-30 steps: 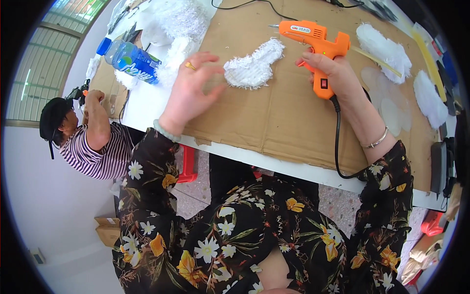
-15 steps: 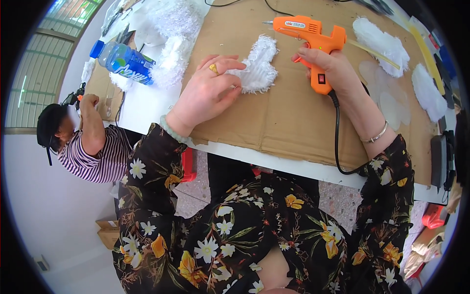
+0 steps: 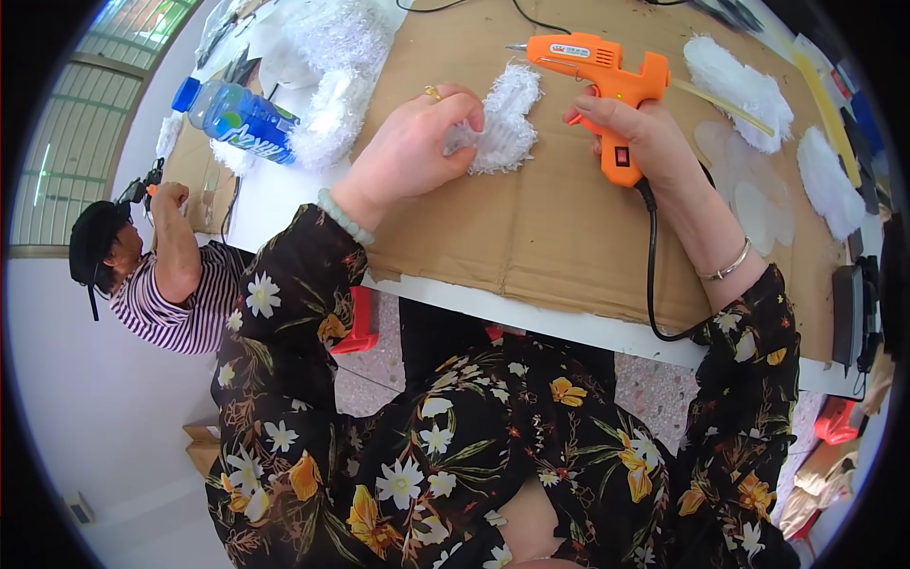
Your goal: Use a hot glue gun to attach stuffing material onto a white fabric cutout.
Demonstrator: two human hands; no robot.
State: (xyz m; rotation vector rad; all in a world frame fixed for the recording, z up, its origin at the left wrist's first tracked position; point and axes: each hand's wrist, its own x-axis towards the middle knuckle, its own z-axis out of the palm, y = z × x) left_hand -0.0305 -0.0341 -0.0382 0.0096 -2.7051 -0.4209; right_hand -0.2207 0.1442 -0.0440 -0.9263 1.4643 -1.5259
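Observation:
My right hand (image 3: 633,128) is wrapped around the handle of an orange hot glue gun (image 3: 592,59), a finger by its trigger. The gun's metal nozzle points left, and a pale glue stick (image 3: 720,104) sticks out behind it. A small green light glows on its body. On the cardboard lies a white fluffy fabric piece (image 3: 512,119), bent in shape, with frayed edges. My left hand (image 3: 408,142) pinches its left end between thumb and curled fingers; the fingertips are partly hidden. The gun's nozzle is apart from the fabric, beyond its far end.
Brown cardboard (image 3: 569,242) covers the table. White fluffy pieces (image 3: 739,85) and clear flat sheets (image 3: 749,180) lie at the right. A blue-labelled bottle (image 3: 237,119) and a white fluffy heap (image 3: 336,57) are left. A black cord (image 3: 652,266) hangs from the gun. Another person (image 3: 171,275) sits far left.
My left hand has turned and curled its fingers around the fabric's left end, its wrist slightly nearer the piece. The fabric has shifted a little. My right hand and the glue gun stay nearly still.

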